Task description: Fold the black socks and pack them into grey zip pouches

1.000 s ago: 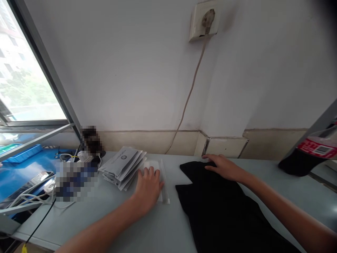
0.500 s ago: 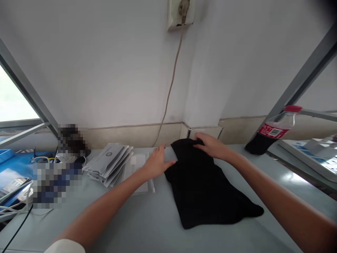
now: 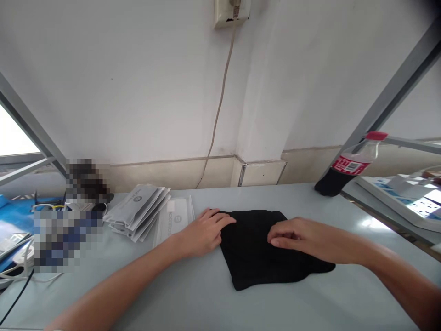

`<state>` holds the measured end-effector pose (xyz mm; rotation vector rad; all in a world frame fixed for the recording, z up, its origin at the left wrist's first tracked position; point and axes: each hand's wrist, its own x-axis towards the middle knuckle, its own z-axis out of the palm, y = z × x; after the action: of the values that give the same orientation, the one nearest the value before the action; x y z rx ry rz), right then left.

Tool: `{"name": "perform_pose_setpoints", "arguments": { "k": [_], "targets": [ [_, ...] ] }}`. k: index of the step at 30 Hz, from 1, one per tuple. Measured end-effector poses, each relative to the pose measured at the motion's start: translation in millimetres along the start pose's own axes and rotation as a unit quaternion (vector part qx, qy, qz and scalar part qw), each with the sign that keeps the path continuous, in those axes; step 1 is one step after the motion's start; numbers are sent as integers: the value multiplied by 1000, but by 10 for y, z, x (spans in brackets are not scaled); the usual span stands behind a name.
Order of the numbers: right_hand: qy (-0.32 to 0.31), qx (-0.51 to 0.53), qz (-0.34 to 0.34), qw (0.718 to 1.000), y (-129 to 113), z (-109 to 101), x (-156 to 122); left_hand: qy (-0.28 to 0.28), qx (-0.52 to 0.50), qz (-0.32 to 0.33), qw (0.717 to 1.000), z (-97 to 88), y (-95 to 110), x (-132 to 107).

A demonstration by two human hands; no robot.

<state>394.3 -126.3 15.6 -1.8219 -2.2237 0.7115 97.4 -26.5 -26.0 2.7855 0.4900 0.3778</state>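
Your left hand (image 3: 203, 232) has its fingers loosely spread at the upper left edge of the black cloth (image 3: 255, 262), which extends right from their tips; your right hand (image 3: 303, 236) is over its right part, fingers curled with thumb beneath, though you can't tell if they pinch any fabric. Both hands are about equally near. The cloth lies flat, its long axis slanting from your left fingers toward the lower right. Just beyond your left wrist lies a flat bag (image 3: 175, 216), then a stack of packets (image 3: 132, 209). The grey surface (image 3: 193, 294) is bare nearest you; a bottle (image 3: 351, 165) stands well apart, far right, before the wall (image 3: 155, 92).
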Motion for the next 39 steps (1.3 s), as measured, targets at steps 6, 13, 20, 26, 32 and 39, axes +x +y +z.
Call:
{"name": "perform_pose_setpoints", "arguments": {
  "k": [6,13,20,26,32,39],
  "targets": [
    [58,-83,15,995,258,265,208,4,118,-10,993,52,142,-87],
    [61,-53,-20,997,300,429,289,-20,37,6,999,-22,320,-251],
    [42,-14,-39,998,92,487,100,-6,75,8,997,169,181,-230],
    [46,24,-29,998,73,525,-45,25,114,12,993,163,207,-213],
    [-14,59,-13,998,-141,415,-104,18,-118,-150,982,-218,268,-130],
    [23,171,-13,985,-127,205,157,-38,-442,-299,845,-260,-166,25]
  ]
}}
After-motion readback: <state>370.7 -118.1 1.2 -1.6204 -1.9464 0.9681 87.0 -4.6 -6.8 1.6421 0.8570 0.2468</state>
